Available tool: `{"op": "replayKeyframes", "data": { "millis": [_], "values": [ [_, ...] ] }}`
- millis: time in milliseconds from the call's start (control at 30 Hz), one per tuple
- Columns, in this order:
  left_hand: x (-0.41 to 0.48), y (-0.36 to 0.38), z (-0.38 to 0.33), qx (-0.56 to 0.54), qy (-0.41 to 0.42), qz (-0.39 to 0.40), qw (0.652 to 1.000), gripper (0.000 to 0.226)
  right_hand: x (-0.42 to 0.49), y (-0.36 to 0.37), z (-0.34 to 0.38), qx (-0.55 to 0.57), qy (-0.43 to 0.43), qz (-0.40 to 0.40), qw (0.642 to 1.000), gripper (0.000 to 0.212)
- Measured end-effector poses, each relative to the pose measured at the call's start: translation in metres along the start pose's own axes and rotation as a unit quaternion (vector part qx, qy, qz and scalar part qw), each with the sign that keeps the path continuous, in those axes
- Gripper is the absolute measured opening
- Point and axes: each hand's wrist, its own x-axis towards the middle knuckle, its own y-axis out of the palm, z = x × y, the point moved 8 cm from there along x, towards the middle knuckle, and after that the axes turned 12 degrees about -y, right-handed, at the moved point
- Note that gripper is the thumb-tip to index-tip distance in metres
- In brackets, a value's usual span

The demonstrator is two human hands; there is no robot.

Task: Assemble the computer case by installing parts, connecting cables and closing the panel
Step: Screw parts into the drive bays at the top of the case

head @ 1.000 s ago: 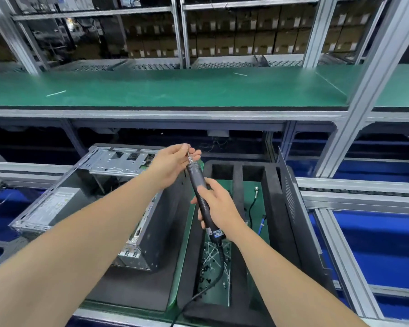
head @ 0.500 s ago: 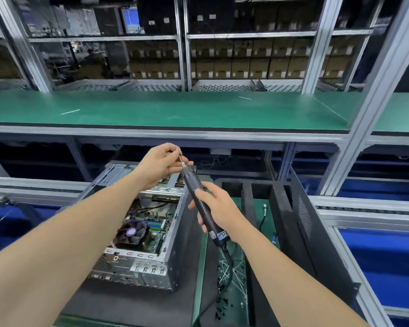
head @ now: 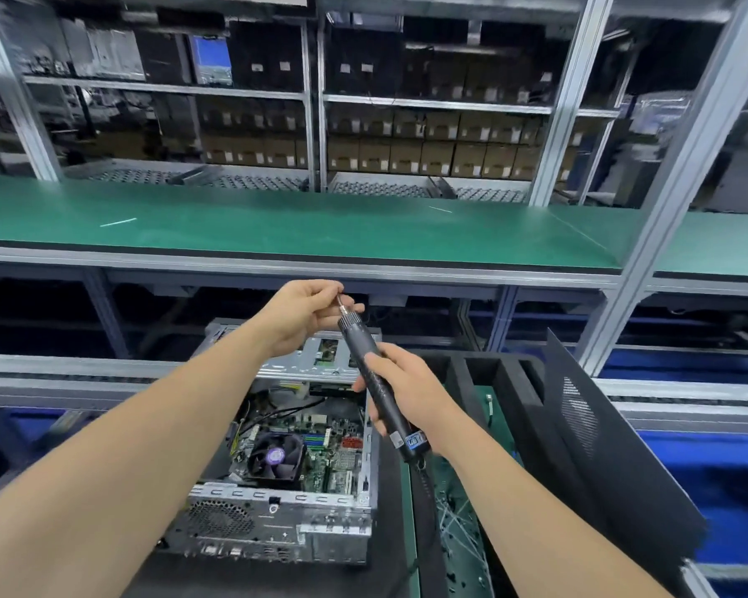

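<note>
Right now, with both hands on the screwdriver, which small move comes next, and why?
Probably lower the electric screwdriver toward the open computer case: the right hand grips its body, the left hand pinches the bit tip, apparently readying it.

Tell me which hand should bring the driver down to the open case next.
Right. The right hand grips the electric screwdriver by its barrel, above the open case. The left hand only pinches at the bit tip, so it likely lets go or steadies.
</note>
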Motion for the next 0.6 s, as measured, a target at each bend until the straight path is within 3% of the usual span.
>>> {"op": "replayKeyframes", "data": {
  "millis": [233, 400, 600],
  "values": [
    [-0.002, -0.020, 0.010, -0.152, -0.035, 0.016, 0.988, 0.022, 0.008, 0.022, 0.009, -0.042, -0.010, -0.031, 0.999, 0.027],
    [-0.003, -0.025, 0.023, -0.276, -0.081, 0.032, 0.957, 0.019, 0.008, 0.033, 0.011, -0.081, -0.009, -0.033, 0.996, 0.032],
    [-0.003, -0.025, 0.031, -0.338, -0.092, 0.045, 0.935, 0.023, 0.007, 0.038, 0.013, -0.096, -0.002, -0.048, 0.994, 0.041]
  ]
}}
